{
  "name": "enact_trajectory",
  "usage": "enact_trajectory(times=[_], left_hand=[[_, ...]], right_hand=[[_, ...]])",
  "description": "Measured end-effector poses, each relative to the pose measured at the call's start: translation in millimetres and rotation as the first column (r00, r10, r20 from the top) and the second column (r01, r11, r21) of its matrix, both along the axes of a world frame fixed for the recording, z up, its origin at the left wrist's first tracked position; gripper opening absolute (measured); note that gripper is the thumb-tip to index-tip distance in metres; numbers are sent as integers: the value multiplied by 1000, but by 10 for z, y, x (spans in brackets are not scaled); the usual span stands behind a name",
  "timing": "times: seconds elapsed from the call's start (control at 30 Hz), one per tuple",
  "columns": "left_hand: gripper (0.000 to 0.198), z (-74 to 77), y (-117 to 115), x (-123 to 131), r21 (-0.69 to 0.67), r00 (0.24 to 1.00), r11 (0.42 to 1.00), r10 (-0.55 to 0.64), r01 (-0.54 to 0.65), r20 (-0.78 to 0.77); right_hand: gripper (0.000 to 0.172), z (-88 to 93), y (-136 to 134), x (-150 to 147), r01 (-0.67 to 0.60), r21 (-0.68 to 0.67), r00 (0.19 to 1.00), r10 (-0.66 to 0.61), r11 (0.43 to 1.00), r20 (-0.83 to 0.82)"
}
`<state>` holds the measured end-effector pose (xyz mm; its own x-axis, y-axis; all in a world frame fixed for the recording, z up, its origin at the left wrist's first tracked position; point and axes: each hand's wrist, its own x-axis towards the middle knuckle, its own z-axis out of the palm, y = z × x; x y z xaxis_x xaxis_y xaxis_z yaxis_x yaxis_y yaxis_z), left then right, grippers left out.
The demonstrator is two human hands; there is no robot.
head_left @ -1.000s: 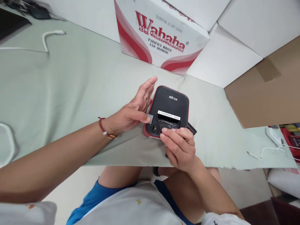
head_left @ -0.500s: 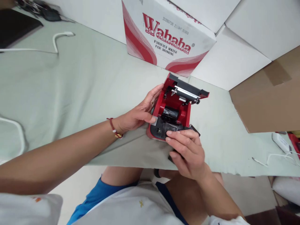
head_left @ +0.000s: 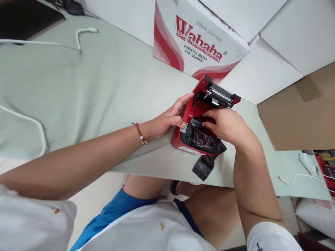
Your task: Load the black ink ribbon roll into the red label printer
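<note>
A red and black label printer [head_left: 175, 139] stands on the cloth with its lid [head_left: 222, 96] raised. My left hand [head_left: 167, 122] grips its left wall, thumb near a grey tab on the front edge. Inside the bay lies a dark, glossy roll [head_left: 195, 122]. My right hand [head_left: 227, 127] reaches in from the right, thumb and fingers bent against the roll's right end; the fingertips are partly hidden. A shiny dark film [head_left: 204, 138] lies over the front part. By the front right corner a black strip [head_left: 204, 167] rests near the cloth's edge.
A Wahaha water carton [head_left: 199, 42] and white boxes [head_left: 264, 66] stand behind the printer. On the right is a brown carton [head_left: 298, 108]. White cables [head_left: 36, 122] lie to the left, with a dark flat object [head_left: 26, 21] at the far left.
My right hand has moved from the printer's front edge up into its bay. My left hand keeps its hold. The view has shifted, and the black strip in front is now uncovered.
</note>
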<state>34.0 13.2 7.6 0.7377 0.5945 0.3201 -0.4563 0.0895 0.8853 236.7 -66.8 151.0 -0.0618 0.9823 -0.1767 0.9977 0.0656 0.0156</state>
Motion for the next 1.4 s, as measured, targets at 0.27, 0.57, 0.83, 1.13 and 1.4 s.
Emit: enact_trajectory(times=[0.27, 0.57, 0.83, 1.13, 1.4], left_hand=[[79, 41, -13, 14, -114, 999, 993, 28, -32, -35], [78, -3, 12, 50, -39, 998, 997, 61, -60, 21], [75, 1, 39, 85, -44, 997, 996, 78, -78, -3], [69, -12, 63, 74, -16, 997, 997, 74, -74, 13], [68, 19, 39, 55, -24, 995, 995, 101, -101, 13]], right_hand=[[20, -86, -26, -143, -174, 22, 980, 171, 984, 102], [24, 247, -684, 97, 180, 177, 817, -47, 967, -575], [52, -127, -1053, 1329, 762, 185, 616, -604, 621, -505], [52, -421, -869, 1339, 675, 106, 715, -614, 730, -334], [40, -470, -702, 677, 312, 53, 848, -253, 949, -466]])
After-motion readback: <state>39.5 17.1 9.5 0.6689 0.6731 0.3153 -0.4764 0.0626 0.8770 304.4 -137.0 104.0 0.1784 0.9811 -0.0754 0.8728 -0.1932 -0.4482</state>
